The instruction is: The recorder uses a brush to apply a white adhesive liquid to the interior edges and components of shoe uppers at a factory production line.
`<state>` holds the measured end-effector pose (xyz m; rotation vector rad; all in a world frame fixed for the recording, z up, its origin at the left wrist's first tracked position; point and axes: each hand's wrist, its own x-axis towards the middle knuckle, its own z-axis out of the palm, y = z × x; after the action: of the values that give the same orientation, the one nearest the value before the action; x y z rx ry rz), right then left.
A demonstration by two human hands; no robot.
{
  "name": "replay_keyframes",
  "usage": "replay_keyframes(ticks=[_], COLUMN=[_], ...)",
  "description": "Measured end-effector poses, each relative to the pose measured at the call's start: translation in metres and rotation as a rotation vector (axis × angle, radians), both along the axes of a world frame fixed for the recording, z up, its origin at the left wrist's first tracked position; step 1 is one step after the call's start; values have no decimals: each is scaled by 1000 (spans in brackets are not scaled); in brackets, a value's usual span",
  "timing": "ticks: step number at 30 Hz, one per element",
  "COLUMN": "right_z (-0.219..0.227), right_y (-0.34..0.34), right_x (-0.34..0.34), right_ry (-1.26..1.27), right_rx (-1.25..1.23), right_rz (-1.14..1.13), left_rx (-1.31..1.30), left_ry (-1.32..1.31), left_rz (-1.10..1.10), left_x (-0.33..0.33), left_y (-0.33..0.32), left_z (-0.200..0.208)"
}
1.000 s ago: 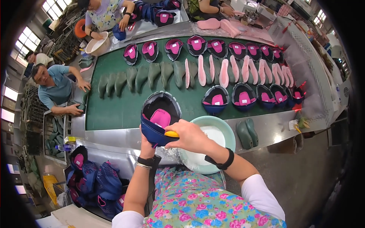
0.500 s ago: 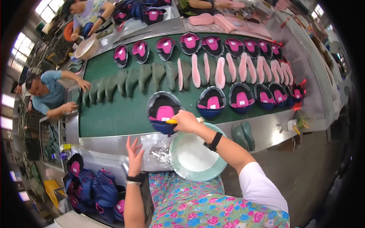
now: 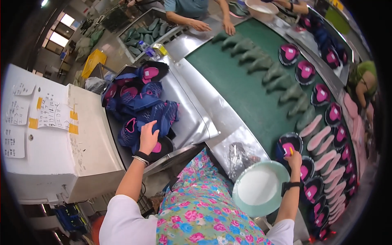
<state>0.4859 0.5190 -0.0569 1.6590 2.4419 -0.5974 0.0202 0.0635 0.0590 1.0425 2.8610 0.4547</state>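
Note:
My left hand is over a pile of dark blue shoe uppers with pink inner parts, in a metal bin on the left. Its fingers are apart, and it holds nothing that I can see. My right hand grips a yellow-handled brush, whose far end is hidden. Beside that hand a blue upper with a pink inside lies at the green belt's near edge. Just below and left of the hand stands a pale green basin of white liquid.
Green shoe lasts, pink insoles and more uppers line the green belt. A co-worker's hands are at its far end. A crate of lasts stands beyond the bin. A white cabinet is at left.
My view has swung left. My left hand has gone from the air beside the basin to the pile of uppers. My right hand still holds the brush beside the upper near the basin.

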Motion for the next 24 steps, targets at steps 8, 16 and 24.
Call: replay_keyframes(ticks=[8, 16, 24], right_z=[81, 82, 137], right_y=[-43, -107, -140], right_x=[-149, -252, -330], right_ry=[172, 249, 514], right_rx=[183, 153, -58], right_rz=[91, 363, 774], left_rx=[-7, -42, 99], left_ry=[-337, -490, -441], left_rz=[392, 78, -822], left_x=[-39, -43, -71], left_y=[12, 22, 82], left_z=[-91, -92, -24])
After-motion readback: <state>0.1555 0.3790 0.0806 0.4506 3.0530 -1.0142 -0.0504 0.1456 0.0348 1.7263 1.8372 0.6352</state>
